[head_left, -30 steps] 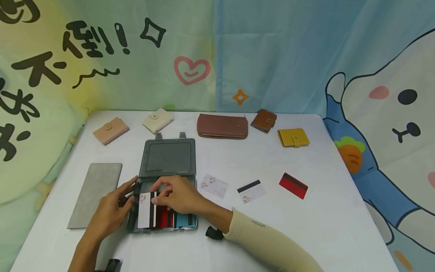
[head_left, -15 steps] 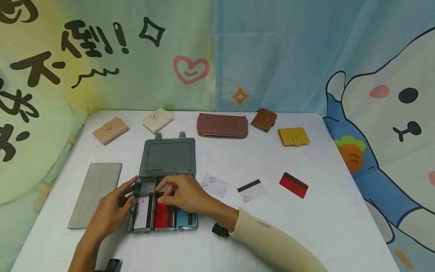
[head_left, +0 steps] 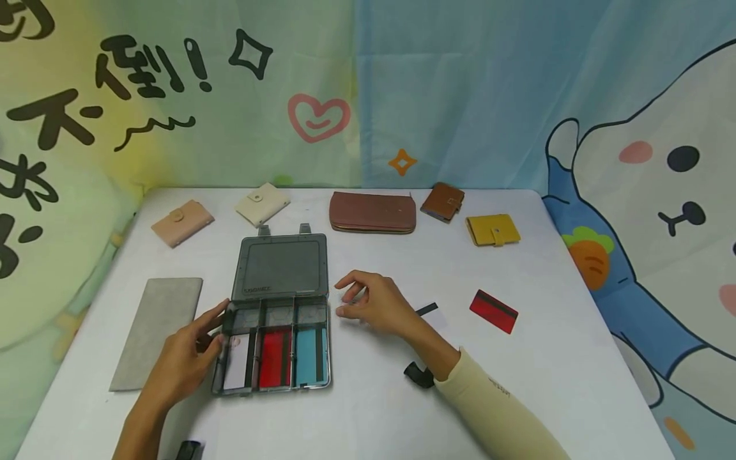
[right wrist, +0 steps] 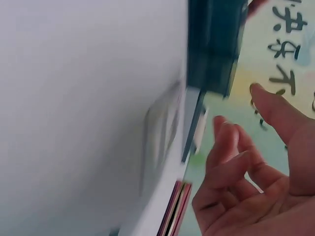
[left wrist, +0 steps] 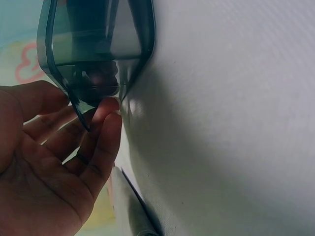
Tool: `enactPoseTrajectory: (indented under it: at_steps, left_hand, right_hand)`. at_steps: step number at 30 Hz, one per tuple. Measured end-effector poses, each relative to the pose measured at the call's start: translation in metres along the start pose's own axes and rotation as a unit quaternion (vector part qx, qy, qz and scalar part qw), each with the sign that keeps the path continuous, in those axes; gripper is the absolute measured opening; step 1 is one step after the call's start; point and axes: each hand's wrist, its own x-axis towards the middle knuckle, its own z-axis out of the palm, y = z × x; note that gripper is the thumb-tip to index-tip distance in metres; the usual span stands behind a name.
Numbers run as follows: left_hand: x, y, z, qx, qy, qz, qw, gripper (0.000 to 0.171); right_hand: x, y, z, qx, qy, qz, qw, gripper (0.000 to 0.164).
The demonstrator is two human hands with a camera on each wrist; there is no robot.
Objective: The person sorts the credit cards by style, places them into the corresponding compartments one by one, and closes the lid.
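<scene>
A grey see-through plastic case (head_left: 280, 263) lies with its lid folded back. White (head_left: 237, 361), red (head_left: 275, 358) and blue cards (head_left: 311, 356) fill its three front compartments. At the case's left side, my left hand (head_left: 183, 358) holds the edge between thumb and fingers; the left wrist view shows the fingertips low against the wall. My right hand (head_left: 379, 303), thumb and fingers apart with nothing between them, is just right of the case. It covers most of a pale card that shows blurred on the table in the right wrist view.
A white card with a black stripe (head_left: 434, 314) and a red card (head_left: 494, 311) lie to the right. Left of the case is a grey flat folder (head_left: 155, 332). Along the back sit several wallets, among them a long brown one (head_left: 372, 212) and a yellow one (head_left: 493, 230).
My right hand has let go of the white card, which now lies flat in the left front compartment, and moved right, out of the case. My left hand stays at the case's edge.
</scene>
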Motion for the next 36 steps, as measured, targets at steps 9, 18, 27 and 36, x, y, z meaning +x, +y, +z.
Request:
enactPoseTrajectory:
  at_steps: [9, 18, 27, 36]
  left_hand:
    - [0.000, 0.001, 0.000, 0.005, 0.000, -0.003, 1.0000, 0.065]
    - [-0.001, 0.001, 0.001, 0.004, 0.008, 0.007, 0.9999, 0.065]
    - [-0.002, -0.001, 0.003, 0.003, 0.010, 0.013, 0.9999, 0.065]
    - [-0.003, -0.001, 0.002, 0.002, 0.011, 0.013, 0.9999, 0.064]
  right_hand:
    - [-0.001, 0.013, -0.004, -0.167, 0.003, 0.067, 0.984, 0.057]
    - [0.001, 0.005, 0.009, -0.212, 0.004, 0.062, 0.975, 0.057]
    - [0.005, 0.006, 0.008, -0.207, 0.011, 0.031, 0.978, 0.044]
    - [0.006, 0.003, -0.001, -0.125, 0.086, -0.022, 0.988, 0.030]
